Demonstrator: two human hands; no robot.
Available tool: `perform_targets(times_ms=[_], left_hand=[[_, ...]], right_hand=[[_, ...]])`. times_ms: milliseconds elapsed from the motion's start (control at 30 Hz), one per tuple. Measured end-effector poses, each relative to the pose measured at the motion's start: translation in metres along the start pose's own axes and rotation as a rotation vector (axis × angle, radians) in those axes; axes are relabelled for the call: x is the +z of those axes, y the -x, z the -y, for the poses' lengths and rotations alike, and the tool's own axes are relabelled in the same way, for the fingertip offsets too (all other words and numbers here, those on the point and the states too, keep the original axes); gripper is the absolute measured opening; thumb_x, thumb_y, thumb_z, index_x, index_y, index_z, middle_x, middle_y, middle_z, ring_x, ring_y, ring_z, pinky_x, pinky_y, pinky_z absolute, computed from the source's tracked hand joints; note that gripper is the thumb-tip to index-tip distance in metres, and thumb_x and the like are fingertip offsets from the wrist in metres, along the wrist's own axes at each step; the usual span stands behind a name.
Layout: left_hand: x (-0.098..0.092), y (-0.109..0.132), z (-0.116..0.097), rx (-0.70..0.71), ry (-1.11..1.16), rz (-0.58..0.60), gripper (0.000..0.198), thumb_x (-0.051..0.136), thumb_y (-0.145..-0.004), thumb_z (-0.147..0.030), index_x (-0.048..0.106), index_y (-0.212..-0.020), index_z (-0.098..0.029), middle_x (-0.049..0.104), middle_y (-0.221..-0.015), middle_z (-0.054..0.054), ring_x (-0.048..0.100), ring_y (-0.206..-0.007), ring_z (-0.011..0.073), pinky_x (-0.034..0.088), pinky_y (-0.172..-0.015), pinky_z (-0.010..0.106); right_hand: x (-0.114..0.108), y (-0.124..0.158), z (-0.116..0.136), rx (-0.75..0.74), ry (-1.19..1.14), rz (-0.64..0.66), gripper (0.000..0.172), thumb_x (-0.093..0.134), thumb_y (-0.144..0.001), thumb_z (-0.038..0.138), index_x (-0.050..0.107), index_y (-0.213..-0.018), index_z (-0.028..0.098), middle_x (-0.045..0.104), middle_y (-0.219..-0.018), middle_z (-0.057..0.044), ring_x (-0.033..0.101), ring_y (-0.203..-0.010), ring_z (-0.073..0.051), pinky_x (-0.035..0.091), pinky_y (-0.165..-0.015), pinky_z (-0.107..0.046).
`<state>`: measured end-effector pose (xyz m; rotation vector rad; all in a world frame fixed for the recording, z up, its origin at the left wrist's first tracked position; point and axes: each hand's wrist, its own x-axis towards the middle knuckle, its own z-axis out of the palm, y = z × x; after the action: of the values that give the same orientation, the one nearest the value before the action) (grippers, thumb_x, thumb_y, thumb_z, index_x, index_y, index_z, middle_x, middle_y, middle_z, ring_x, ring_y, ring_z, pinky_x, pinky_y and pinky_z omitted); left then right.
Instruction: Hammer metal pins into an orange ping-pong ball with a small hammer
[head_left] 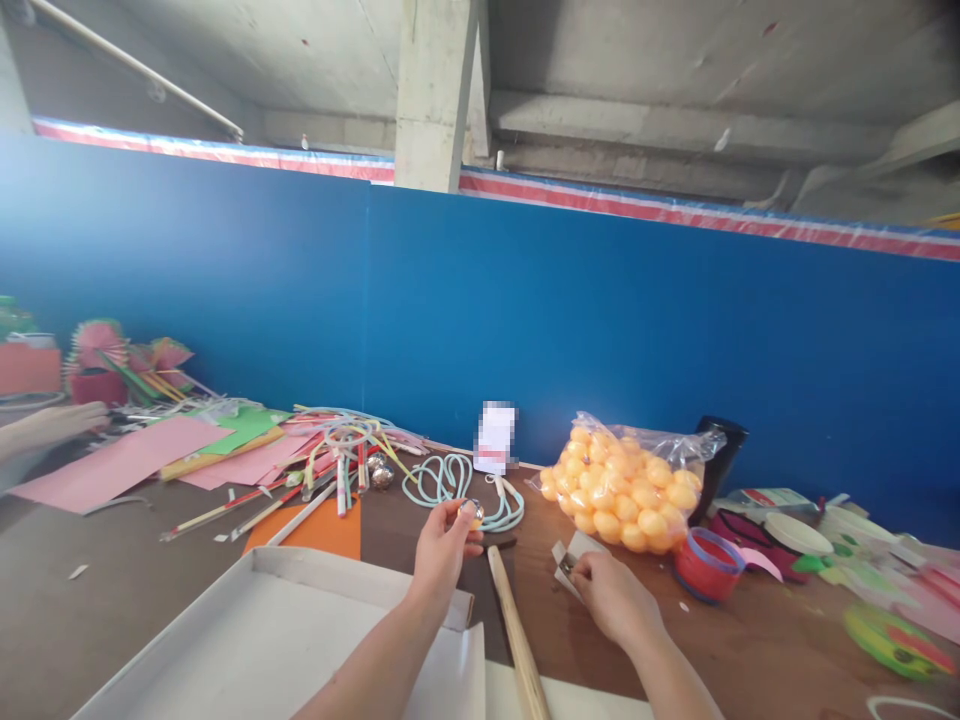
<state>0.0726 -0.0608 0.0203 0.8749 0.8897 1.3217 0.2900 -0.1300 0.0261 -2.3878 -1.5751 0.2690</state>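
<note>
My left hand (442,550) is closed, pinching a shiny silver ball (471,508) between thumb and fingers above the table. Something yellow shows at the ball's lower edge. My right hand (611,595) has its fingers pinched together at a small open cardboard box (580,545). Small dark metallic bits show by the fingertips, too small to name. Between my hands lies a hammer (514,625), its wooden handle pointing toward me. More silver balls (381,472) rest beside the straws to the left, and a coiled pale blue cord (435,482) lies behind my left hand.
A white box tray (225,640) fills the front left. At the back right stand a bag of orange balls (622,490), a black cylinder (724,455) and a red tape roll (707,565). Paper (124,460) and straws cover the left, where another person's hand (60,425) reaches in.
</note>
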Motion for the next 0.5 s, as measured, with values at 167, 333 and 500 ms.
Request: perform_targets(times_ms=[167,333,500], left_hand=[[-0.0004,-0.0002,0.0006,-0.001,0.02,-0.005,0.045,0.069,-0.062,-0.045,0.06,-0.092,-0.013,0.064,-0.086,0.009,0.062,-0.06,0.013,0.051,-0.051,0.025],[-0.001,-0.0011,0.0026,0.016,0.001,0.007,0.045,0.068,-0.064,-0.046,0.059,-0.093,-0.013,0.063,-0.088,0.009,0.062,-0.061,0.0127,0.051,-0.051,0.024],[-0.001,-0.0016,0.0036,0.014,0.015,0.007,0.045,0.068,-0.063,-0.046,0.06,-0.093,-0.014,0.064,-0.086,0.009,0.062,-0.06,0.0122,0.051,-0.051,0.023]], right_hand=[[-0.0014,-0.0006,-0.004,-0.076,-0.087,0.045,0.02,0.05,-0.076,0.034,0.068,-0.072,0.028,0.068,-0.075,0.001,0.06,-0.072,-0.018,0.032,-0.055,-0.023],[-0.0009,-0.0007,-0.0049,-0.08,-0.082,0.062,0.016,0.053,-0.072,0.03,0.069,-0.072,0.029,0.068,-0.073,0.003,0.06,-0.07,-0.017,0.029,-0.053,-0.022],[0.0015,0.0009,-0.0022,-0.04,-0.033,0.048,0.015,0.051,-0.073,0.028,0.065,-0.069,0.027,0.067,-0.072,0.002,0.059,-0.069,-0.017,0.029,-0.053,-0.023]])
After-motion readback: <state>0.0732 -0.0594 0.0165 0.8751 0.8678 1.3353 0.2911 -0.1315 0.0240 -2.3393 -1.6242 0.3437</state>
